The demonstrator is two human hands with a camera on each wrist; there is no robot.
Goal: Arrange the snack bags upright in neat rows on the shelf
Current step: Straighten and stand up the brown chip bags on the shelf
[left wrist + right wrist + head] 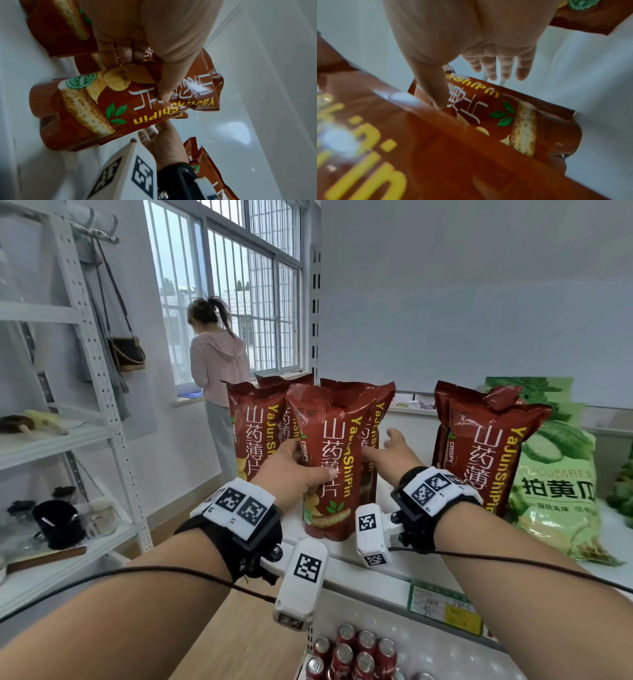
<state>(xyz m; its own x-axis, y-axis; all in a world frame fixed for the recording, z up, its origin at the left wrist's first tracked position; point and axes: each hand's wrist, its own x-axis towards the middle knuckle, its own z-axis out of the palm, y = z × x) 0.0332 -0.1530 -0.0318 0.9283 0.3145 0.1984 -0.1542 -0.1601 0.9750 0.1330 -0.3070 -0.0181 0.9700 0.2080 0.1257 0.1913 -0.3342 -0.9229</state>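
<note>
My left hand (pixel 294 470) grips the front red bag (pixel 330 460), upright near the shelf (pixel 373 573) edge. My right hand (pixel 394 453), fingers spread and holding nothing, sits in the gap before the right-hand red bags (pixel 486 446).

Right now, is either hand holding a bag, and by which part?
The left hand grips the front red yam-chip bag around its middle, thumb across the front. The right hand is open beside that bag and holds nothing.

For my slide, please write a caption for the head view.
Left hand grips a red snack bag upright on the shelf; open right hand reaches beside it.
</note>
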